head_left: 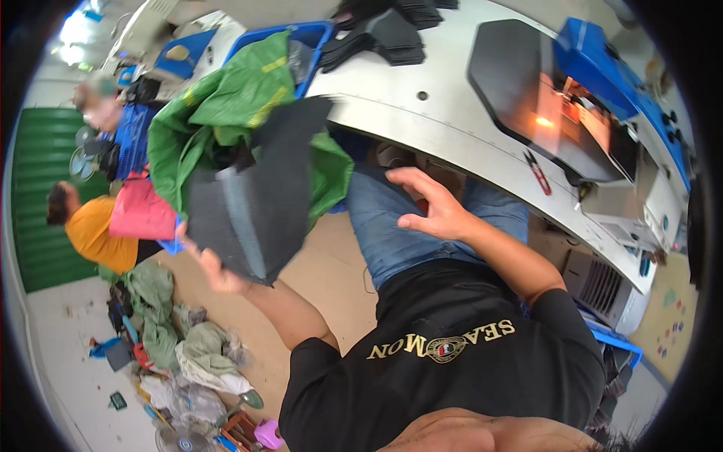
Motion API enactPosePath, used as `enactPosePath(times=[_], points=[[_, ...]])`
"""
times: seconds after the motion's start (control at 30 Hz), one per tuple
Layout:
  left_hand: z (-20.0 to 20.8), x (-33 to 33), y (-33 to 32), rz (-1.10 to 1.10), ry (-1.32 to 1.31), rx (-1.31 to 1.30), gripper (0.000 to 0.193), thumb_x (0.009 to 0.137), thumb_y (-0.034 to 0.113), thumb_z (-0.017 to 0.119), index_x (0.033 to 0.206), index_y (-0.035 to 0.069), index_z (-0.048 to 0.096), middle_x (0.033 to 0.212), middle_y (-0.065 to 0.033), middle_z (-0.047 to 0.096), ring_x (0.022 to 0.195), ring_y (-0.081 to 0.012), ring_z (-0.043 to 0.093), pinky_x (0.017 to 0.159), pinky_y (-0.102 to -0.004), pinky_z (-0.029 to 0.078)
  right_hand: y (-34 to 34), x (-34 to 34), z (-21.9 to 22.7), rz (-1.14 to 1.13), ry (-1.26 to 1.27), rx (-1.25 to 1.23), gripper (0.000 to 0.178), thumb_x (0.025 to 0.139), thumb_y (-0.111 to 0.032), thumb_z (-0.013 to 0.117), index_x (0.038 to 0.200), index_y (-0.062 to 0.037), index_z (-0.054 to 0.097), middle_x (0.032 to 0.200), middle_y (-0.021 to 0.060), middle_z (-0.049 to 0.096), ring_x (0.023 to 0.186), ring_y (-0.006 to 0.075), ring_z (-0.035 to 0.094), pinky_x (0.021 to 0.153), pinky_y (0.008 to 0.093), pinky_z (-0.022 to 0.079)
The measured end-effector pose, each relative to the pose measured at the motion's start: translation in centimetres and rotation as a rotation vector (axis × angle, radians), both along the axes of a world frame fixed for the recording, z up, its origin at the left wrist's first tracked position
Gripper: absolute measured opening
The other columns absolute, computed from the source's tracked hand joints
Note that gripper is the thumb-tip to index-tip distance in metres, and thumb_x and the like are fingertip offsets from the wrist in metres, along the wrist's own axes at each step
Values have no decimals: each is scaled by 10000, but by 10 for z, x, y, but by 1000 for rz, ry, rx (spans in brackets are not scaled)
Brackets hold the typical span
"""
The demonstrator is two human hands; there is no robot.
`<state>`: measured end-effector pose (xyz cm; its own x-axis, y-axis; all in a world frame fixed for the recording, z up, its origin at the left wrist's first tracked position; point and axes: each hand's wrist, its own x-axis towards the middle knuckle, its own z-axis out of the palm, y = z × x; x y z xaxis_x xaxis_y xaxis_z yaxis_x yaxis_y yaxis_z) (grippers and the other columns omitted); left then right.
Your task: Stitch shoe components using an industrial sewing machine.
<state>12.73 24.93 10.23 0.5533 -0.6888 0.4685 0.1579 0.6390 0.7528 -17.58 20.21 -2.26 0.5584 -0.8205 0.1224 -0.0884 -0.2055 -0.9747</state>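
My left hand [218,271] is closed on the lower edge of a dark grey fabric piece [282,173] with a lighter grey-blue strip down it. The fabric hangs over a green woven sack [233,102] on my left, hiding part of it, and motion blurs its edges. Above my jeans, by the near edge of the white work table [444,120], my right hand [433,207] holds nothing, its thumb and fingers apart.
A sewing machine [595,68] with a lit lamp occupies the table's right side. Red-handled thread snips [538,175] lie beside it. Stacked dark fabric pieces [384,38] sit at the far edge, next to a blue bin [320,32]. Two people work at far left, near heaped sacks [154,309].
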Motion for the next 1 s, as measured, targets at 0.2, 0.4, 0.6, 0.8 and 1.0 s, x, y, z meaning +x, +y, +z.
enactPosePath(times=[0.2,0.4,0.6,0.8,1.0], points=[[-72,-79,-74,-699,293,404,508,808,75,561,1288,19,404,1150,-173,561,1044,-261,586,917,-350,488,-26,-25,13,17,-308,178,772,794,-500,720,1280,41,459,1254,172,534,1195,257,494,1025,365,366],[-102,-99,-90,-762,374,438,500,803,55,598,1268,26,417,1129,-173,580,1002,-253,612,896,-350,514,-8,-70,39,-205,501,275,491,829,-421,716,1026,21,636,907,111,657,863,168,615,801,306,483],[-100,-131,-76,-1008,273,570,549,773,39,629,1286,17,434,1121,-154,586,1011,-218,597,917,-312,485,-4,-69,28,-178,36,-30,824,717,-459,787,1293,31,461,1168,161,572,1119,260,536,982,356,406],[-107,-145,-58,-891,271,758,551,893,178,589,1376,-2,395,1198,-135,570,1098,-218,563,983,-328,433,2,-74,3,-146,-220,258,835,709,-408,813,1310,37,441,1146,107,551,1102,180,505,986,331,382],[-117,-151,-20,-866,552,530,712,972,509,330,1425,-40,313,1420,-173,428,1298,-282,432,1092,-399,326,10,-66,3,-273,-232,265,837,740,-364,784,1349,44,379,1236,145,524,1195,234,474,1058,393,289]])
